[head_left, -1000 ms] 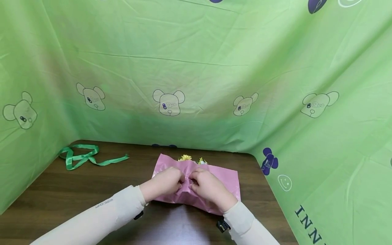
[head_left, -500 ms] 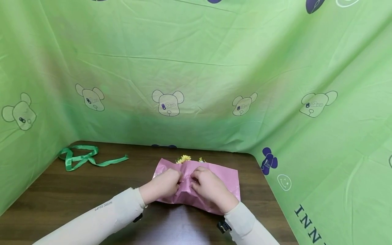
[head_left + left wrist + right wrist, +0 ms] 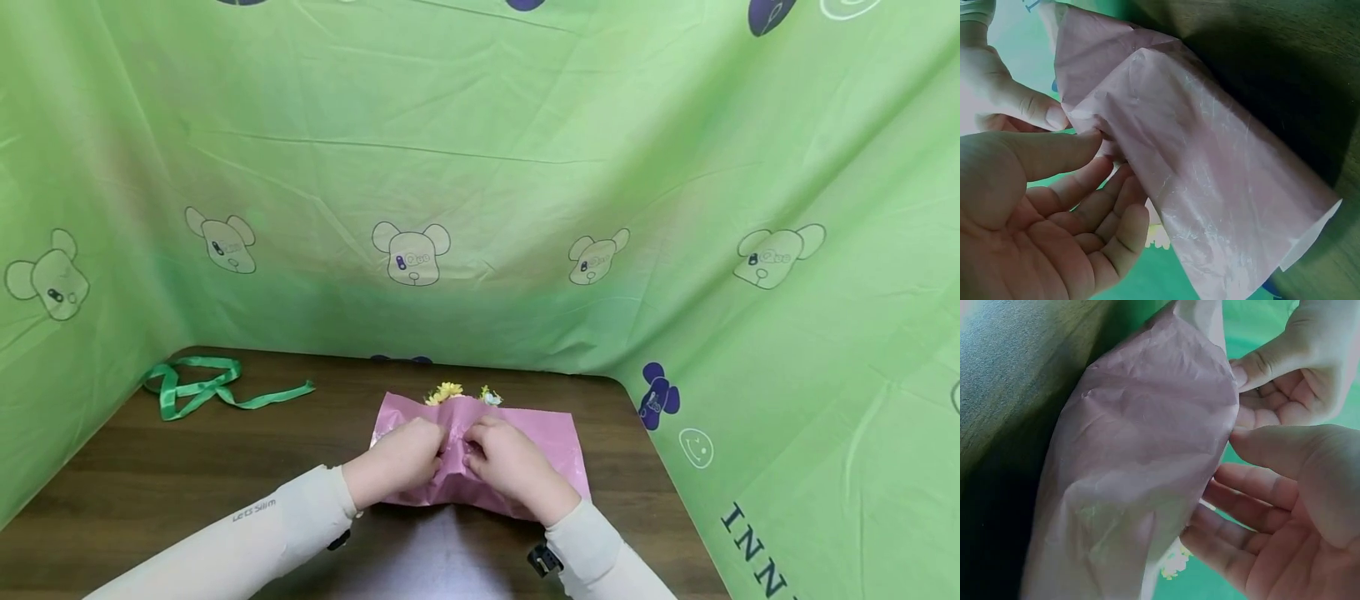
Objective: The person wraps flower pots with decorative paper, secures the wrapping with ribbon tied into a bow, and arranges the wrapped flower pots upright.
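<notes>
A sheet of pink wrapping paper point(image 3: 545, 429) stands gathered into a middle fold on the dark wooden table, its surface creased and glossy. My left hand point(image 3: 405, 454) pinches the fold from the left; in the left wrist view its thumb point(image 3: 1063, 153) presses the paper's edge against the fingers. From the right, my right hand point(image 3: 510, 462) pinches the same fold, close beside the left; the right wrist view has its thumb point(image 3: 1266, 447) on the paper's edge. Yellow flowers point(image 3: 444, 392) and a small pale flower point(image 3: 491, 397) peep over the top edge. Their stems are hidden.
A loose green ribbon point(image 3: 198, 387) lies at the table's far left. Green printed cloth point(image 3: 495, 308) hangs around the back and sides of the wooden table point(image 3: 225, 458). Both wrists carry small black devices, one point(image 3: 543, 560) showing below the right sleeve.
The top left corner of the paper has dipped, and its right side has shifted slightly left. More of the pale flower shows, and the yellow ones sit a little further left. Both hands stay nearly in place.
</notes>
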Motion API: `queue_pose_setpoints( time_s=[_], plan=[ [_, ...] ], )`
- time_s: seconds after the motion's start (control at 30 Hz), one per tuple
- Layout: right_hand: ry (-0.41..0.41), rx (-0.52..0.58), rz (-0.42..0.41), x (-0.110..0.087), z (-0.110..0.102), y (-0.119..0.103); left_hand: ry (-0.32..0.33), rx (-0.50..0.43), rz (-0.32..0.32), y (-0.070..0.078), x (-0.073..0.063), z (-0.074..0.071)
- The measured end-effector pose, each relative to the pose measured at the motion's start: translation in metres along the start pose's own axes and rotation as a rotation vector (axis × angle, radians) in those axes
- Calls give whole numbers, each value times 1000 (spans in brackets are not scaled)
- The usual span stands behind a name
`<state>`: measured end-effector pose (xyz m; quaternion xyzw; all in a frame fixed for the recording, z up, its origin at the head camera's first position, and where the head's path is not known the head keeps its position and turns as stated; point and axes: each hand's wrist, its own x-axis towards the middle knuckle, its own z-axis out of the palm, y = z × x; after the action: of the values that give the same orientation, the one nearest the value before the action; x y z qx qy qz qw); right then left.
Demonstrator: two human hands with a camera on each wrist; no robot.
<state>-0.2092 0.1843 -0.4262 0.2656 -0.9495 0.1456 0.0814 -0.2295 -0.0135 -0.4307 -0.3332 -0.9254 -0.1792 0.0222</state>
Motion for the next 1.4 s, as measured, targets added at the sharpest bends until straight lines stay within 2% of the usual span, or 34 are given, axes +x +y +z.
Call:
queue_pose_setpoints(
  time_s=[0.2, 0.43, 0.67, 0.87, 1.03, 1.23, 1.4],
  plan=[
    [-30, 68, 24, -1, 0, 3, -4, -3, -11, 1, -1, -1],
    [-18, 88, 79, -4, 4, 8, -25, -28, 43, -2, 1, -3],
    [-38, 206, 10, -5, 2, 20, -56, -67, 61, -5, 6, -6],
    [-65, 307, 59, -5, 3, 27, -40, -25, 142, -8, 12, -7],
    [-67, 349, 91, -4, 7, 29, -72, -45, 180, -12, 16, -8],
    [-55, 363, 97, -2, 11, 28, -91, -39, 165, -13, 13, -11],
    [-48, 406, 118, -2, 12, 23, -106, -55, 123, -14, 10, -11]
  ],
)
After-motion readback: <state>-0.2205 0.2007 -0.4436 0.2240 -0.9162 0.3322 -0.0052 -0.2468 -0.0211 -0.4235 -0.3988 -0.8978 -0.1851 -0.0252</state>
